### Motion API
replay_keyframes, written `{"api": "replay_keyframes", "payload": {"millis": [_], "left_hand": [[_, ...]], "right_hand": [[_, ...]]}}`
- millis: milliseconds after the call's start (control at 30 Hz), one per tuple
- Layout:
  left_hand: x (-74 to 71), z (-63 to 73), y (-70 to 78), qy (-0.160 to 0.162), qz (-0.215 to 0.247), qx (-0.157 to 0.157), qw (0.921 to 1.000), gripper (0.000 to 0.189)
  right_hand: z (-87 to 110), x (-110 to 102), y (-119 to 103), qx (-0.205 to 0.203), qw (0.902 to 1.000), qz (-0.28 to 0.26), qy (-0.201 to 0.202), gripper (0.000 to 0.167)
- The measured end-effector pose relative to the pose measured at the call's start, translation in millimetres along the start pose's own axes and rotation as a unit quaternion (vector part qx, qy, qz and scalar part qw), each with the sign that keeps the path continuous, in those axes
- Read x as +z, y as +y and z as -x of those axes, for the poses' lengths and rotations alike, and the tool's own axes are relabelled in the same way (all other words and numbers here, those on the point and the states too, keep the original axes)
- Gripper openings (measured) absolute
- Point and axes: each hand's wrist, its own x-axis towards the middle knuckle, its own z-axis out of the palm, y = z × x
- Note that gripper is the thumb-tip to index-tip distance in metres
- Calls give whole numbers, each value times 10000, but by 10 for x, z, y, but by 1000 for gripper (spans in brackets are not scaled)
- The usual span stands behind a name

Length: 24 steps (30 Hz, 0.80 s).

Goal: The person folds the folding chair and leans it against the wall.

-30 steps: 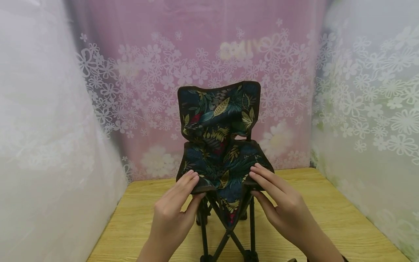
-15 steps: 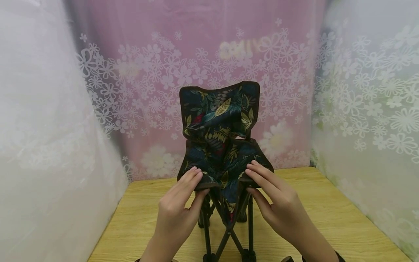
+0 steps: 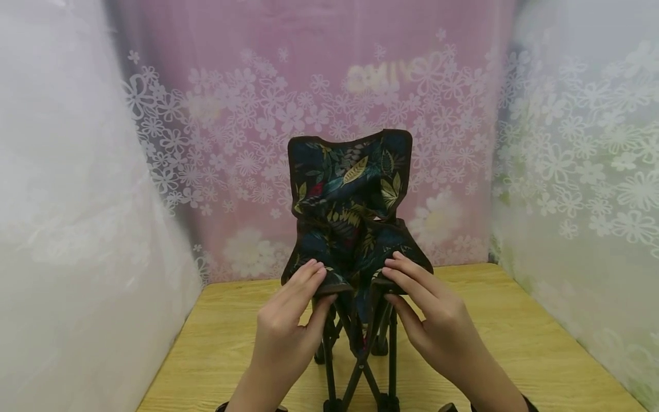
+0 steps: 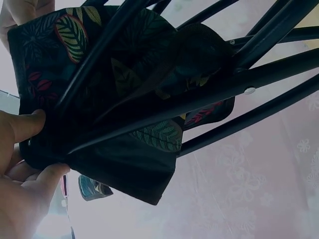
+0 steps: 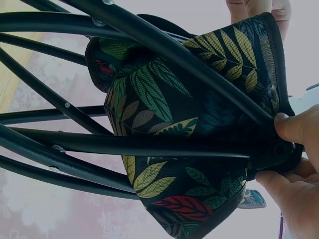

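A small folding chair point(image 3: 355, 171) with dark leaf-print fabric and black tube legs stands upright. My left hand point(image 3: 290, 320) pinches the seat's front left corner, fingers on top and thumb beneath. At the front right corner, my right hand point(image 3: 437, 315) pinches the same way. Between the hands the seat fabric sags into a deep fold above the crossed front legs point(image 3: 360, 372). From below, the left wrist view has the left hand point(image 4: 25, 169) at a corner where black tubes point(image 4: 164, 117) meet the cloth. The right wrist view has the right hand point(image 5: 294, 159) at the other corner.
The chair stands on a wood-grain table point(image 3: 221, 343). A pink flowered curtain point(image 3: 231, 143) hangs behind it. Pale sheets hang on both sides, a white one point(image 3: 92, 200) at left and a flowered one point(image 3: 576, 171) at right.
Both hands have moved closer together, the left one most, drawing the front corners inward. The front legs stand nearer each other and the seat's fold is narrower. The backrest has shifted slightly right.
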Motion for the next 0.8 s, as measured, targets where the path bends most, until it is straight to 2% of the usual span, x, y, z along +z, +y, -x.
{"api": "replay_keyframes", "payload": {"millis": [400, 800], "left_hand": [[19, -46, 59, -20, -112, -58, 9999, 49], [50, -93, 130, 27, -218, 31, 9998, 46]], "right_hand": [[-64, 45, -41, -83, 10000, -2, 8, 43], [-109, 93, -81, -235, 9996, -110, 117, 40]]}}
